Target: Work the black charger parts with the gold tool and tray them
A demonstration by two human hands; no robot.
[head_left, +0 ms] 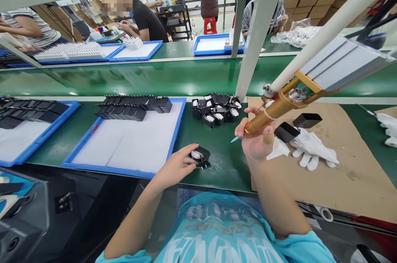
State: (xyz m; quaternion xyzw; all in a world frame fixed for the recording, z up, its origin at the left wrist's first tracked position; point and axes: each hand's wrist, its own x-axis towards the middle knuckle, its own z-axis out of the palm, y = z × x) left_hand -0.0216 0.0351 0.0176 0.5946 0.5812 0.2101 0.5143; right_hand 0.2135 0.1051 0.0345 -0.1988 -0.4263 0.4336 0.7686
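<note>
My left hand [173, 168] rests at the table's front edge. Its thumb and fingers close on a small black plastic housing [204, 154] with a round white part and thin wires inside. My right hand [257, 145] is raised to the right of it, wrapped round a gold dispensing gun [263, 118] with a pale blue pointed nozzle [235, 139]. The nozzle points down and left, apart from the housing. Behind both hands lies a pile of similar black housings [217, 108], several with white parts showing.
A blue-rimmed tray [181, 130] with rows of black housings stands left; another tray [23, 157] is beyond it. On cardboard [350, 163] at right lie white gloves [313, 147] and two black cases [307, 120]. A slanted white post [256, 35] rises ahead; co-workers sit across the green belt [155, 75].
</note>
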